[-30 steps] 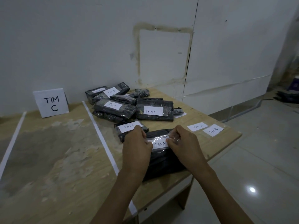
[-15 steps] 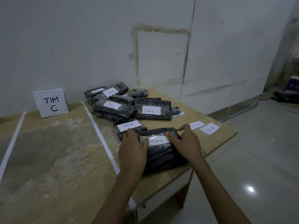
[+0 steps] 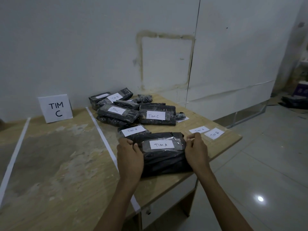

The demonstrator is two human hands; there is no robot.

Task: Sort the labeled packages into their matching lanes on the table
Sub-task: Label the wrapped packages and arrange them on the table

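Right, front and centre: the big black package [image 3: 165, 162] with the white label [image 3: 161, 145] reading TIM A lies flat at the near edge of the table [image 3: 58, 164], just right of the white tape line [image 3: 101, 135] that runs from the wall to the front edge. The left hand [image 3: 130, 154] has its fingers curled round the package's left end. The right hand [image 3: 196, 150] is bent in against the right end, fingertips hooked at the upper right corner. So both hands have hold of it, one at each end (it appears to rest on the wood).

Just behind, touching its far left corner, sits a second TIM A package [image 3: 133, 130]. Beyond that comes the heap: a TIM C package [image 3: 157, 115] lying flat on the right, another TIM C package [image 3: 117, 112] on the left, and a TIM B package [image 3: 116, 97] up at the back near the wall. A few more black bundles are tucked among them, their labels unreadable from here.

Off to the right, two loose paper slips lie side by side on the bare wood, a TIM A slip [image 3: 199, 130] just beside the right hand's knuckles and a TIM B slip [image 3: 214, 134] next to it, near the table's corner.

Left of the tape line, a TIM C sign [image 3: 55, 108] stands upright against the wall, and a second tape line [image 3: 15, 154] runs down the far left.
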